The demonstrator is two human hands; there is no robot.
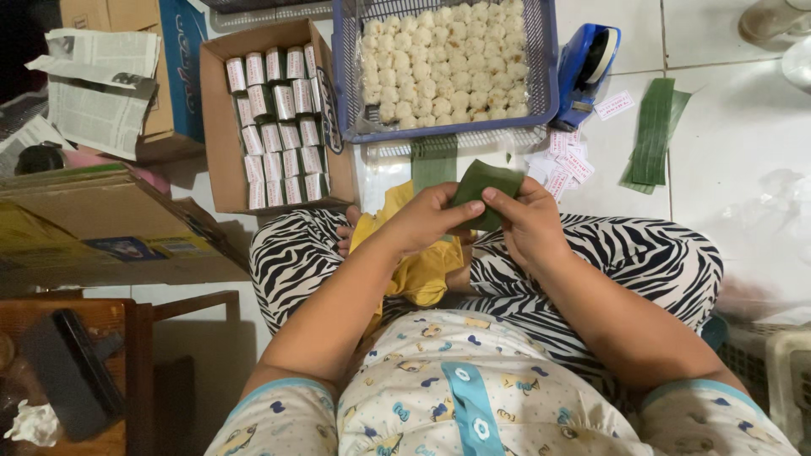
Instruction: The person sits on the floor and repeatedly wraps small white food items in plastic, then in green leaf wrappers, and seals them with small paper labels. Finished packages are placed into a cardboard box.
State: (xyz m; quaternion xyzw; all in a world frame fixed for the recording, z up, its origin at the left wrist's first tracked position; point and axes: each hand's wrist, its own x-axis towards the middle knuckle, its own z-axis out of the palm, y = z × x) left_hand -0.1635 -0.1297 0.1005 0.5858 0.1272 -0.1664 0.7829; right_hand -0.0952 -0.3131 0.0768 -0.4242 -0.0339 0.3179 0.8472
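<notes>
A person sits cross-legged on the white tiled floor, holding a folded piece of dark green banana leaf above the lap, just in front of the blue plastic basket that serves as the landmark here. The left hand pinches the leaf's left edge between thumb and fingers; the right hand grips its right side, fingers closed on the leaf. Whether anything is wrapped inside the fold cannot be told.

The basket is filled with rows of small pale round cakes under clear film. To its left stands an open brown cardboard box packed with rows of small wrapped parcels. At the basket's right corner lies a blue tape dispenser, and below that, small white paper labels are scattered on the floor. A flat strip of green leaf lies directly below the basket, and more leaf strips lie further right. A yellow cloth rests on the zebra-patterned trousers beneath the hands.

The leaf looks thin and creased; pulled too hard between the two hands it could split along its grain. A loose pinch could let the fold spring open or drop onto the cloth.
</notes>
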